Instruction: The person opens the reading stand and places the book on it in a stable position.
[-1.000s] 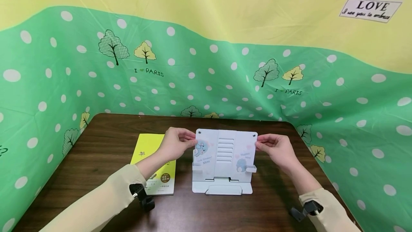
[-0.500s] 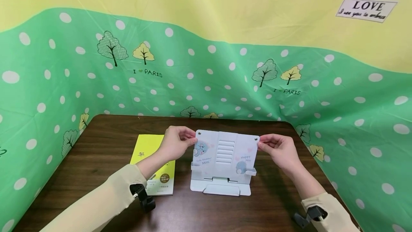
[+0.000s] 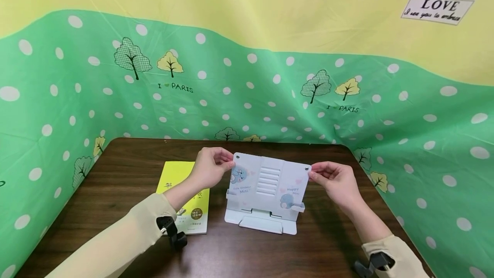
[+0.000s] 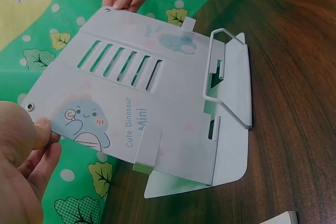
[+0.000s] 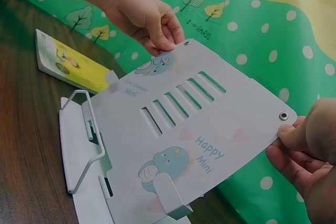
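Between the two hands leans a white book stand (image 3: pixel 247 183) with blue dinosaur prints, slots down its middle and small side clips. Its back panel slopes up from a flat base (image 4: pixel 231 156) on the table, where a wire-like front flap (image 5: pixel 84 145) is hinged. The left hand (image 3: pixel 210 168) pinches the panel's upper left edge between thumb and fingers. At the upper right corner, the right hand (image 3: pixel 335 183) pinches the edge the same way, next to a metal rivet (image 5: pixel 283 116). The rear of the panel is hidden in the head view.
A yellow and white book (image 3: pixel 197 216) lies left of the stand, partly under the left forearm. The dark wooden table (image 3: pixel 127 175) is bounded by a green and yellow patterned cloth (image 3: pixel 247 85) at the back and sides.
The stand has turned slightly, its right side coming nearer the front. Its base has shifted a little left. Both hands keep their pinch on the panel's edges.
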